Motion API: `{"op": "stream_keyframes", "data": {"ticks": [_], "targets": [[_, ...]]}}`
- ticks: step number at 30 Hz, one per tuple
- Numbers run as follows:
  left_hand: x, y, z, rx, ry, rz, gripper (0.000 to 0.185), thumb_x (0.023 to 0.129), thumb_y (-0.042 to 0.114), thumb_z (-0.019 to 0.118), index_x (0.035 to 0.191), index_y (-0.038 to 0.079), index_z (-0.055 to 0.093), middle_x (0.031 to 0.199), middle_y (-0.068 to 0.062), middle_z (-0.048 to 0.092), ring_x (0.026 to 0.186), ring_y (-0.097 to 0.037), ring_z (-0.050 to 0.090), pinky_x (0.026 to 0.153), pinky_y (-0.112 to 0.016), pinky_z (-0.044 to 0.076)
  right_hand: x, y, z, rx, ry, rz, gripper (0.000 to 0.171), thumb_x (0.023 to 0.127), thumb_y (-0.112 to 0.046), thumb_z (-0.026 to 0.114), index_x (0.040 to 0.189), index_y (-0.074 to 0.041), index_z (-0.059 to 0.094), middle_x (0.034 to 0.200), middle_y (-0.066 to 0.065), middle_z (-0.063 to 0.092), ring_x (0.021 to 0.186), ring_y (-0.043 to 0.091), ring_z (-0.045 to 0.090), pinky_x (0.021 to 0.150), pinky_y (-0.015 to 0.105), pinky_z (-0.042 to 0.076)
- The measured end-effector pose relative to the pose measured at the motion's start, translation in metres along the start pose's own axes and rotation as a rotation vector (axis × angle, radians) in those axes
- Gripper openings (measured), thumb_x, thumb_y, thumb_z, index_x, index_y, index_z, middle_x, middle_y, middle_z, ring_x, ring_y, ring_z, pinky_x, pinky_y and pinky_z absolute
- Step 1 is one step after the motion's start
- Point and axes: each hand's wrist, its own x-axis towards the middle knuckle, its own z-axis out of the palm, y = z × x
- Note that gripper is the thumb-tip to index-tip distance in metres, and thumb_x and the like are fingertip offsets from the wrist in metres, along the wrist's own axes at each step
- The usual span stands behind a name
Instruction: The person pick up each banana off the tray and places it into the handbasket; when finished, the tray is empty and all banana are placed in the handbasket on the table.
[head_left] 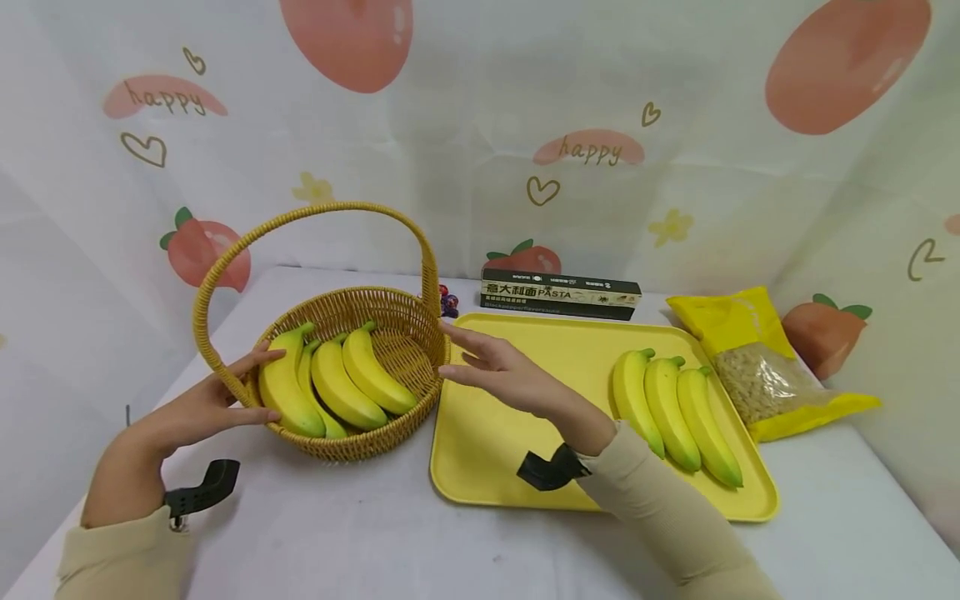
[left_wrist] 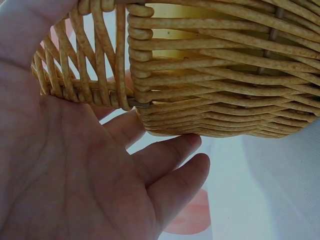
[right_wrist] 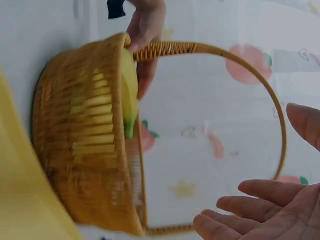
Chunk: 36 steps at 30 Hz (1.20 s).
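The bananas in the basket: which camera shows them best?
The head view: the bananas lie whole, side by side in the wicker basket. The right wrist view shows only a blurred yellow edge and green tip above the rim. The left wrist view shows just yellow glimpsed through the weave.

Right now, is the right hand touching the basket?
Apart. In the right wrist view the right hand is open, with backdrop showing between its fingers and the basket; the head view agrees, the fingertips just short of the rim.
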Motion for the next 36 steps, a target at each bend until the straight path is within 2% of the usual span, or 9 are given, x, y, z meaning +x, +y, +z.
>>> {"op": "stream_keyframes", "data": {"ticks": [6, 10, 18, 23, 28, 36], "targets": [[0.000, 0.001, 0.001, 0.010, -0.004, -0.011, 0.082, 0.084, 0.022, 0.068, 0.149, 0.022, 0.017, 0.156, -0.021, -0.004, 0.134, -0.053, 0.013, 0.095, -0.072, 0.025, -0.040, 0.022, -0.029, 0.015, 0.160, 0.017, 0.060, 0.098, -0.028, 0.046, 0.149, -0.010, 0.020, 0.156, 0.011, 0.017, 0.143, 0.031, 0.019, 0.115, 0.050, 0.019], [-0.001, 0.000, 0.000, 0.025, -0.001, -0.013, 0.082, 0.085, 0.022, 0.067, 0.149, 0.022, 0.017, 0.156, -0.022, -0.002, 0.132, -0.052, 0.017, 0.094, -0.071, 0.027, -0.061, 0.038, -0.043, 0.002, 0.270, 0.047, 0.060, 0.100, -0.025, 0.042, 0.150, -0.009, 0.012, 0.157, 0.014, 0.012, 0.144, 0.033, 0.010, 0.113, 0.056, 0.018], [0.000, -0.001, 0.001, 0.021, -0.001, -0.016, 0.082, 0.085, 0.023, 0.068, 0.150, 0.022, 0.017, 0.156, -0.022, 0.000, 0.132, -0.050, 0.017, 0.095, -0.071, 0.027, -0.098, 0.057, -0.067, -0.004, 0.404, 0.162, 0.063, 0.101, -0.027, 0.040, 0.149, -0.003, 0.008, 0.157, 0.017, 0.007, 0.144, 0.035, 0.006, 0.113, 0.059, 0.013], [-0.001, -0.001, 0.001, 0.026, 0.003, -0.014, 0.082, 0.085, 0.023, 0.067, 0.150, 0.022, 0.017, 0.156, -0.023, -0.001, 0.132, -0.051, 0.018, 0.094, -0.072, 0.028, -0.111, 0.065, -0.077, -0.025, 0.487, 0.225, 0.067, 0.100, -0.032, 0.039, 0.150, -0.004, 0.004, 0.157, 0.017, 0.003, 0.144, 0.035, 0.003, 0.113, 0.059, 0.010], [0.000, -0.001, 0.002, 0.017, 0.004, -0.003, 0.082, 0.084, 0.021, 0.068, 0.149, 0.020, 0.018, 0.155, -0.024, -0.002, 0.132, -0.052, 0.016, 0.095, -0.072, 0.026, -0.118, 0.073, -0.083, 0.030, 0.561, 0.246, 0.069, 0.100, -0.036, 0.037, 0.149, -0.001, 0.001, 0.156, 0.019, 0.001, 0.144, 0.036, 0.003, 0.115, 0.056, 0.008], [0.000, -0.001, 0.001, 0.009, 0.007, 0.003, 0.082, 0.084, 0.021, 0.068, 0.149, 0.018, 0.018, 0.155, -0.023, -0.002, 0.133, -0.052, 0.015, 0.096, -0.072, 0.025, -0.122, 0.088, -0.085, 0.065, 0.603, 0.334, 0.073, 0.099, -0.043, 0.035, 0.149, -0.004, 0.000, 0.157, 0.017, -0.005, 0.144, 0.035, -0.002, 0.116, 0.055, 0.004]]}}
